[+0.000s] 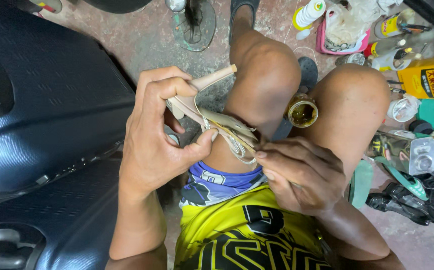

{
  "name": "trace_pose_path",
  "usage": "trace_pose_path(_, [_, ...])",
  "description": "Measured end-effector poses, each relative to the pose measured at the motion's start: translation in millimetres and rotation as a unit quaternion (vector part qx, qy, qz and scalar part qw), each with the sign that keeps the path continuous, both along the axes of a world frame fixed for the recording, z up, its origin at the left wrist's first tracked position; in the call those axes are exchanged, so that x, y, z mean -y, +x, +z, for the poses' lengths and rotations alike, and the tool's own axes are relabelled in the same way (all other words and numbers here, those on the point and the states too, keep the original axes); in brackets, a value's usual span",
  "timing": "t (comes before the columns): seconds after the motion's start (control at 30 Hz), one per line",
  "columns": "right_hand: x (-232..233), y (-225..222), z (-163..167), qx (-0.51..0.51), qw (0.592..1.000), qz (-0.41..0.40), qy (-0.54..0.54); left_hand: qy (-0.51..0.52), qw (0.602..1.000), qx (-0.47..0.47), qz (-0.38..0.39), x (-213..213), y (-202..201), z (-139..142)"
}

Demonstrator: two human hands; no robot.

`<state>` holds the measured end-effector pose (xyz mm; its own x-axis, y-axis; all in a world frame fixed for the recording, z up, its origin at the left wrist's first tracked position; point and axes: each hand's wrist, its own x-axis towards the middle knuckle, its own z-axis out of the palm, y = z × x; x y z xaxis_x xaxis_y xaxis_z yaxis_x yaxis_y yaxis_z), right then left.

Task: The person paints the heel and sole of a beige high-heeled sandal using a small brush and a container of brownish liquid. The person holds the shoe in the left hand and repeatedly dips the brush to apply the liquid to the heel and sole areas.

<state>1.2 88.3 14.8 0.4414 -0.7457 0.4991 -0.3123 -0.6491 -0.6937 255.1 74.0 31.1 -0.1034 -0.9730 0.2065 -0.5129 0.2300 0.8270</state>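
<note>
My left hand (157, 135) grips a beige high-heeled sandal (212, 117) by its heel end, the thin heel pointing up and right over my left knee. A sparkly strap (237, 147) hangs from the shoe. My right hand (302, 172) pinches a thin stick (237, 137) whose tip lies against the sandal's sole. An open small jar of brownish glue (302, 111) sits between my knees on the floor.
A dark blue hard suitcase (47, 115) fills the left side. On the right lie a yellow tin (429, 77), bottles (309, 12), a pink tray (342, 45) with plastic bags, black shoes (412, 200) and a green insole (362, 182). A metal shoe last stand (194, 25) is ahead.
</note>
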Motion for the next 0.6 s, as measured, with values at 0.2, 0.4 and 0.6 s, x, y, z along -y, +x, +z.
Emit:
trace_pose_path(0.2, [-2, 6, 7, -0.048, 0.999, -0.002, -0.019, -0.005, 1.000, -0.007, -0.006, -1, 2, -2])
trace_pose_path(0.4, [2, 8, 15, -0.069, 0.997, 0.010, -0.018, -0.007, 1.000, 0.002, -0.021, 0, 0, -2])
trace_pose_path(0.6, [1, 3, 19, -0.092, 0.995, 0.016, -0.040, 0.002, 1.000, -0.010, -0.018, -2, 1, -4])
